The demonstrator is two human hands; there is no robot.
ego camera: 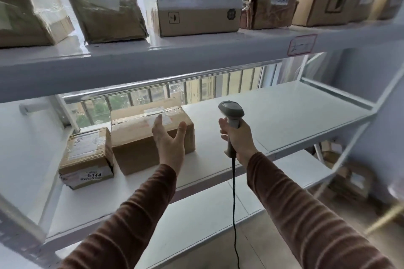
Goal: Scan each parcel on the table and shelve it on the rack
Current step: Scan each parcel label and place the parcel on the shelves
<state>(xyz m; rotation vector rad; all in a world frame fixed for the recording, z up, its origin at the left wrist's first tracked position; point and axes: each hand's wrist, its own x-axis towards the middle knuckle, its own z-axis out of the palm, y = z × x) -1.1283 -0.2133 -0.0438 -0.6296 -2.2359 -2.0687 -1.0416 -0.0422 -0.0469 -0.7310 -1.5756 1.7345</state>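
Note:
A long brown cardboard parcel (140,146) with a taped label on top lies on the middle shelf (273,120) of the white rack. My left hand (169,140) is spread open just in front of its right end, fingers straight; contact with the box cannot be told. My right hand (237,140) grips the handle of a grey barcode scanner (231,113), held upright to the right of the parcel, its black cable (234,203) hanging down. A smaller parcel (87,157) labelled 5144 sits to the left of the long one.
The top shelf (196,59) carries several cardboard parcels, among them a box with green print (196,0) and one labelled 4069 (271,0). A lower shelf (196,220) lies below. More boxes (349,179) sit on the floor at the right. A window is behind the rack.

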